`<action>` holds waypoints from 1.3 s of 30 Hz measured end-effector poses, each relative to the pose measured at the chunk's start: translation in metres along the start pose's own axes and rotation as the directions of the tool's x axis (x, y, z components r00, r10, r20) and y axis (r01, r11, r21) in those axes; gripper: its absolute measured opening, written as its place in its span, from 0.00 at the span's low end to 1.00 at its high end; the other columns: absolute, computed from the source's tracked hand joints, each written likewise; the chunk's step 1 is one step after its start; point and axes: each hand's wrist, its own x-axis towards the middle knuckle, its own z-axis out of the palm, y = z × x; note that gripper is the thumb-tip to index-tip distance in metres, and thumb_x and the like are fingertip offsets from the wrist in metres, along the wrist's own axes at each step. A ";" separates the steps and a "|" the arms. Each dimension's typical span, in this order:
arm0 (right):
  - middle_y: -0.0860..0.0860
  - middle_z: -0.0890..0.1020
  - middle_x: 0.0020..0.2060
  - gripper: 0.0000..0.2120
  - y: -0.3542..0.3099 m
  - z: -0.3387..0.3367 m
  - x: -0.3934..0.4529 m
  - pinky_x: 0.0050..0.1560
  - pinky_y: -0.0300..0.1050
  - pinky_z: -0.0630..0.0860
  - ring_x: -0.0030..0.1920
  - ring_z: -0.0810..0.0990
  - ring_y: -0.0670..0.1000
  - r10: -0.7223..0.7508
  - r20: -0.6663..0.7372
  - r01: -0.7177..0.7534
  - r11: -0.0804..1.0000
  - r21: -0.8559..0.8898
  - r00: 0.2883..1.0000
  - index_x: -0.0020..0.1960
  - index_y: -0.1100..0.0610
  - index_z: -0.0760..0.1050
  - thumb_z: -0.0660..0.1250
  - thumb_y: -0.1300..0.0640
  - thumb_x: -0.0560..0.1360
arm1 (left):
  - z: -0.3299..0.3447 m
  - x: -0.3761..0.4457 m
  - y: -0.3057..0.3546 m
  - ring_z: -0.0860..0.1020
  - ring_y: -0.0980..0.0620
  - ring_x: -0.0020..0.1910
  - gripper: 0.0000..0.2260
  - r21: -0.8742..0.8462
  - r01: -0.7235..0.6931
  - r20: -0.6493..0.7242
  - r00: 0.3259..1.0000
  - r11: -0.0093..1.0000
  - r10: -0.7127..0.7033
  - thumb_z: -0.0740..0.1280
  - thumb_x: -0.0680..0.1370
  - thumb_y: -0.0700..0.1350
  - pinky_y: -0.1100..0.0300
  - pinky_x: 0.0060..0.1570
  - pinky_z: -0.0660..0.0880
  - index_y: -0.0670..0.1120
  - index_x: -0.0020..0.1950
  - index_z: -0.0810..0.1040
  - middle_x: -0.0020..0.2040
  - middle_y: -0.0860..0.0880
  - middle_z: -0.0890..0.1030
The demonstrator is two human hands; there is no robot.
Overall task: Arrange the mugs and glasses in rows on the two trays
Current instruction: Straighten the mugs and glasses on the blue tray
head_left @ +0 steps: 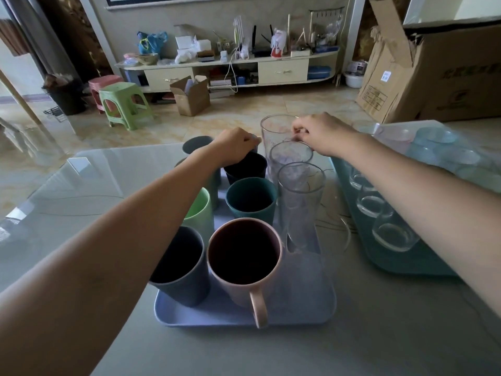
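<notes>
At the far end of the lilac tray [298,308], where the rows are being finished, I am watching my right hand [322,134] curling its fingers over the rim of the farthest tall glass [273,131], pinching the thin lip from above. That glass is standing upright behind two more clear tumblers [301,191] forming the right-hand row. These are looking thin-walled, smooth and slippery, so I am judging them fragile and top-heavy; gripping low around the body would be steadier than the lip. My left hand [238,145] is reaching over the dark mug [245,165] in the middle row, fingers curled downward at something beyond its rim, though what they are pinching I cannot tell. The mugs nearer me, a teal one [250,196], a pink one with a handle [244,256] and a slate one [179,264], are looking matte, stiff and light, like plastic. Off to the right, the teal tray [393,264] is holding short clear glasses [393,234] in a row, all on a glossy grey table [379,335].
</notes>
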 end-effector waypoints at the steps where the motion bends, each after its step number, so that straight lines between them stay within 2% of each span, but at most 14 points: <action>1: 0.51 0.77 0.41 0.09 0.001 0.002 -0.001 0.35 0.41 0.65 0.36 0.73 0.51 -0.011 -0.026 0.011 1.000 -0.011 1.000 0.52 0.56 0.76 0.59 0.55 0.80 | 0.003 0.005 -0.001 0.72 0.47 0.40 0.16 0.006 -0.010 0.021 1.000 1.000 0.010 0.59 0.79 0.50 0.58 0.37 0.68 0.40 0.43 0.80 0.44 0.40 0.79; 4: 0.49 0.74 0.40 0.09 0.004 0.007 -0.005 0.29 0.39 0.60 0.34 0.70 0.49 -0.028 -0.115 0.023 0.999 -0.042 0.993 0.51 0.57 0.76 0.58 0.57 0.80 | 0.011 0.013 -0.002 0.73 0.47 0.43 0.12 0.002 -0.054 0.028 0.998 0.999 0.053 0.61 0.79 0.45 0.57 0.43 0.69 0.40 0.48 0.81 0.47 0.40 0.79; 7: 0.52 0.78 0.43 0.09 0.006 0.011 -0.005 0.33 0.42 0.63 0.39 0.73 0.52 -0.049 -0.161 0.041 0.998 -0.054 0.986 0.52 0.58 0.77 0.58 0.58 0.80 | 0.014 0.016 0.000 0.74 0.45 0.45 0.12 0.000 -0.084 0.017 0.996 0.996 0.084 0.60 0.79 0.43 0.51 0.48 0.73 0.39 0.51 0.81 0.48 0.40 0.80; 10: 0.53 0.79 0.45 0.09 0.006 0.011 -0.005 0.37 0.43 0.64 0.40 0.73 0.53 -0.037 -0.161 0.035 0.999 -0.016 0.986 0.52 0.59 0.77 0.59 0.58 0.80 | 0.015 0.017 -0.002 0.71 0.47 0.42 0.13 0.002 -0.086 0.019 0.996 0.996 0.086 0.59 0.79 0.43 0.54 0.45 0.70 0.36 0.50 0.80 0.45 0.39 0.78; 13: 0.56 0.80 0.47 0.09 0.006 0.009 -0.005 0.38 0.43 0.65 0.41 0.73 0.54 -0.022 -0.122 0.023 1.000 0.009 0.992 0.52 0.59 0.77 0.61 0.55 0.79 | 0.016 0.016 -0.001 0.72 0.48 0.43 0.13 -0.013 -0.084 0.013 0.996 0.996 0.084 0.59 0.79 0.43 0.57 0.44 0.68 0.37 0.49 0.80 0.45 0.41 0.78; 16: 0.56 0.80 0.52 0.09 0.008 0.008 -0.005 0.41 0.43 0.66 0.44 0.75 0.54 -0.017 -0.085 0.020 0.999 0.039 0.996 0.57 0.55 0.76 0.61 0.56 0.79 | 0.011 0.009 -0.002 0.76 0.48 0.51 0.12 -0.071 -0.104 -0.057 0.993 0.992 0.100 0.60 0.79 0.39 0.59 0.53 0.70 0.42 0.57 0.80 0.52 0.47 0.80; 18: 0.54 0.80 0.51 0.15 0.010 0.007 -0.009 0.38 0.44 0.67 0.41 0.75 0.50 -0.004 -0.077 0.011 0.996 0.087 0.997 0.64 0.52 0.72 0.57 0.61 0.79 | 0.005 -0.001 -0.007 0.78 0.47 0.56 0.13 -0.124 -0.128 -0.147 0.983 0.984 0.109 0.61 0.76 0.35 0.56 0.60 0.73 0.42 0.58 0.80 0.55 0.45 0.81; 19: 0.54 0.79 0.49 0.18 0.012 0.007 -0.012 0.36 0.44 0.68 0.38 0.74 0.48 0.009 -0.088 0.000 0.995 0.102 0.996 0.66 0.51 0.69 0.55 0.64 0.79 | 0.001 -0.006 -0.011 0.79 0.47 0.55 0.14 -0.112 -0.139 -0.195 0.974 0.984 0.116 0.61 0.75 0.34 0.55 0.59 0.74 0.42 0.57 0.80 0.54 0.44 0.82; 22: 0.56 0.78 0.45 0.21 0.015 0.009 -0.023 0.43 0.52 0.78 0.41 0.77 0.53 0.041 -0.145 -0.024 0.993 0.112 0.989 0.68 0.50 0.64 0.55 0.66 0.79 | -0.010 -0.023 -0.026 0.79 0.47 0.47 0.10 0.087 -0.113 -0.242 0.961 0.990 0.131 0.64 0.74 0.40 0.55 0.49 0.77 0.45 0.53 0.81 0.49 0.45 0.82; 25: 0.56 0.78 0.44 0.21 0.014 0.010 -0.031 0.48 0.58 0.78 0.45 0.80 0.57 0.056 -0.135 -0.042 0.993 0.108 0.989 0.68 0.49 0.64 0.54 0.67 0.78 | -0.012 -0.035 -0.037 0.78 0.46 0.47 0.08 0.203 -0.058 -0.167 0.982 0.978 0.093 0.67 0.74 0.48 0.51 0.50 0.76 0.48 0.51 0.81 0.48 0.47 0.82; 29: 0.56 0.79 0.42 0.22 0.010 0.007 -0.040 0.47 0.59 0.79 0.46 0.80 0.59 0.067 -0.108 -0.057 0.994 0.088 0.992 0.66 0.47 0.64 0.53 0.67 0.78 | -0.006 -0.037 -0.038 0.78 0.46 0.53 0.11 0.174 -0.037 -0.186 0.980 0.984 0.069 0.67 0.74 0.52 0.48 0.59 0.71 0.50 0.53 0.80 0.49 0.49 0.83; 32: 0.56 0.79 0.41 0.23 0.008 0.006 -0.051 0.47 0.60 0.79 0.48 0.81 0.60 0.068 -0.083 -0.062 0.996 0.070 0.994 0.66 0.45 0.63 0.53 0.67 0.78 | -0.001 -0.035 -0.037 0.77 0.48 0.54 0.11 0.129 -0.014 -0.239 0.970 0.992 0.044 0.67 0.74 0.50 0.47 0.63 0.67 0.52 0.55 0.80 0.48 0.51 0.83; 36: 0.56 0.79 0.42 0.21 0.013 0.000 -0.065 0.47 0.58 0.79 0.46 0.81 0.59 0.089 -0.075 -0.084 0.993 0.079 0.993 0.67 0.46 0.64 0.54 0.65 0.78 | 0.002 -0.034 -0.035 0.77 0.46 0.53 0.09 0.112 0.001 -0.305 0.952 0.994 0.033 0.66 0.73 0.47 0.49 0.63 0.67 0.51 0.52 0.81 0.48 0.49 0.84; 39: 0.57 0.80 0.42 0.20 0.014 -0.002 -0.078 0.44 0.55 0.77 0.41 0.79 0.59 0.091 -0.046 -0.087 0.992 0.089 0.995 0.68 0.48 0.65 0.56 0.63 0.79 | 0.002 -0.034 -0.035 0.77 0.44 0.52 0.08 0.141 0.016 -0.297 0.954 0.990 0.027 0.65 0.74 0.47 0.48 0.61 0.68 0.50 0.50 0.82 0.49 0.47 0.83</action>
